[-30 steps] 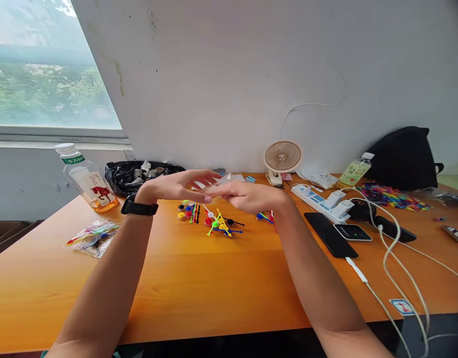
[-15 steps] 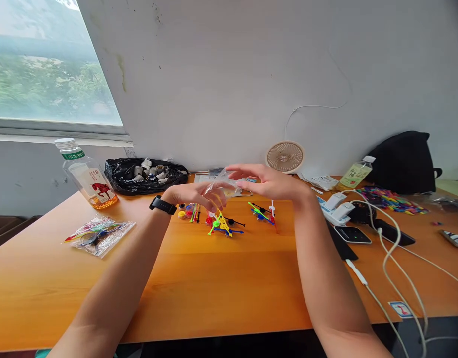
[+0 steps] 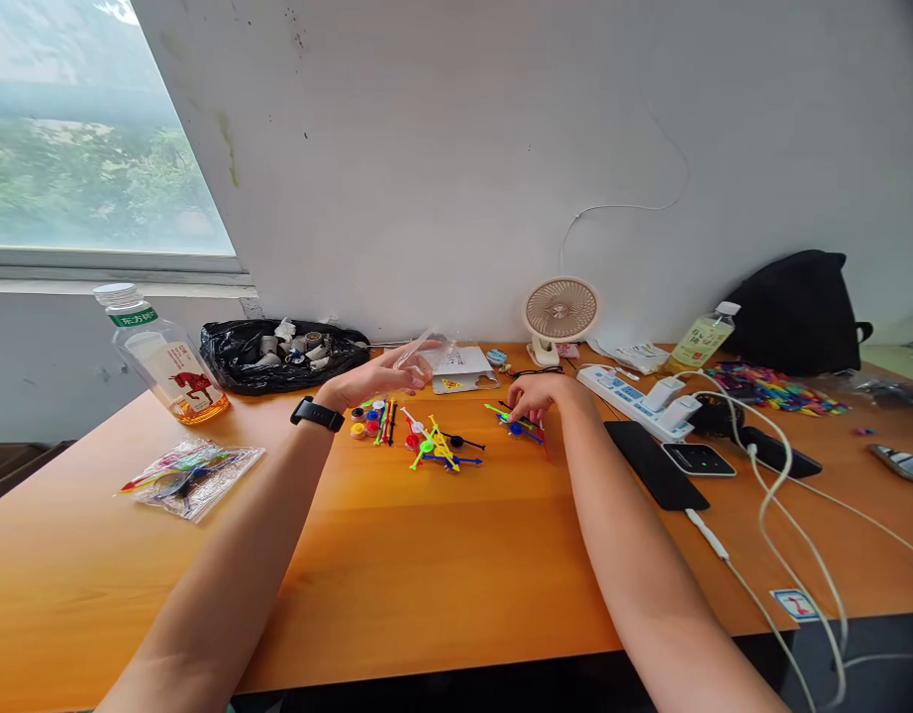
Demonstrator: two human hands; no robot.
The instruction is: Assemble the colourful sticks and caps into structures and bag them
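My left hand [image 3: 386,378] is raised above the back of the table, its fingers closed on a clear plastic bag [image 3: 436,355]. A black watch is on that wrist. Further right, my right hand [image 3: 535,396] reaches down with thumb and fingers pinched at a small group of plastic arrow spinners [image 3: 517,430] in green, black, blue and red; the fingers partly cover them. Between the hands lies a pile of arrow spinners [image 3: 442,448] in yellow, green, blue, black, white and red. Beneath my left hand are small round plastic pieces [image 3: 359,430] and a row of thin arrows [image 3: 386,423].
A sealed bag of coloured parts [image 3: 196,477] and a tea bottle [image 3: 170,366] stand at left, near a black bag of scraps [image 3: 226,355]. At the back are a fan [image 3: 561,309] and white packaging [image 3: 467,366]. A power strip [image 3: 627,398], phone [image 3: 654,463] and cables occupy the right.
My right hand has left the plastic bag and moved down and right to the right-hand arrow spinners. My left hand keeps the bag. The view has shifted slightly.
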